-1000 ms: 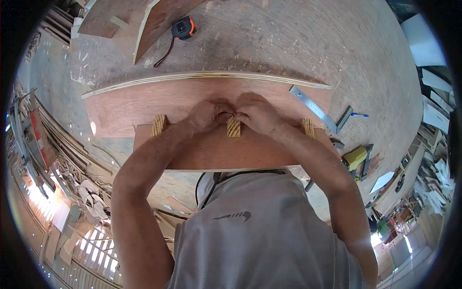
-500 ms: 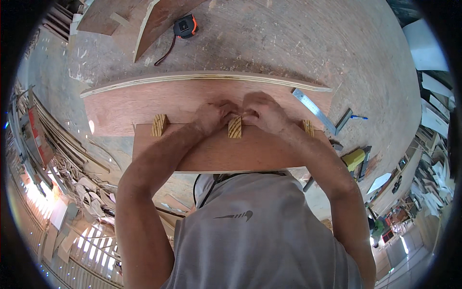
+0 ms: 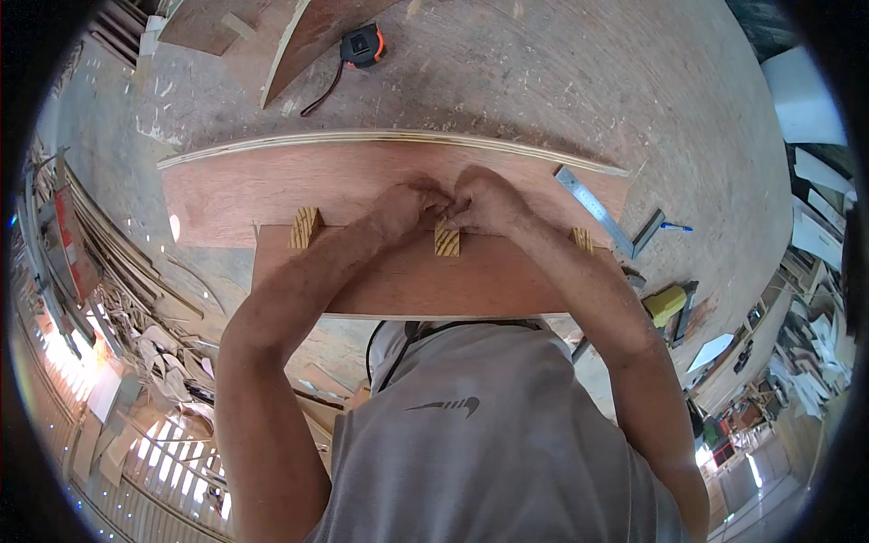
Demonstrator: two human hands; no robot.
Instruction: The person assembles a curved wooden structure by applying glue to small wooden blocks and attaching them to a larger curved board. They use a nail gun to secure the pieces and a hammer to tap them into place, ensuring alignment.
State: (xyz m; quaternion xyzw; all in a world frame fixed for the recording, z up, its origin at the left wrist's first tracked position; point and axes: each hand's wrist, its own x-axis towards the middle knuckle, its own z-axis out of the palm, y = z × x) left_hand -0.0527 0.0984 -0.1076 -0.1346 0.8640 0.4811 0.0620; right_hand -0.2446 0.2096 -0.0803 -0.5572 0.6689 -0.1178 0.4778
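Observation:
Two reddish plywood boards lie before me: a long far board with an upright strip along its far edge, and a near board by my waist. Pale striped wood blocks stand where they meet: a left block, a middle block and a right block, partly behind my forearm. At the far end of the middle block, my left hand and my right hand meet with bent fingers pinched together. Whatever they hold is too small or hidden to make out.
A try square rests across the far board's right end, with a blue pen beside it. Farther right lies a yellow-green tool. Beyond the boards are a black-and-orange tape measure and an upright curved panel. Scrap wood is piled left.
My hands stay at the middle block; the fingers have drawn closer together and my right hand has dipped slightly over its far end. The whole view has shifted a little.

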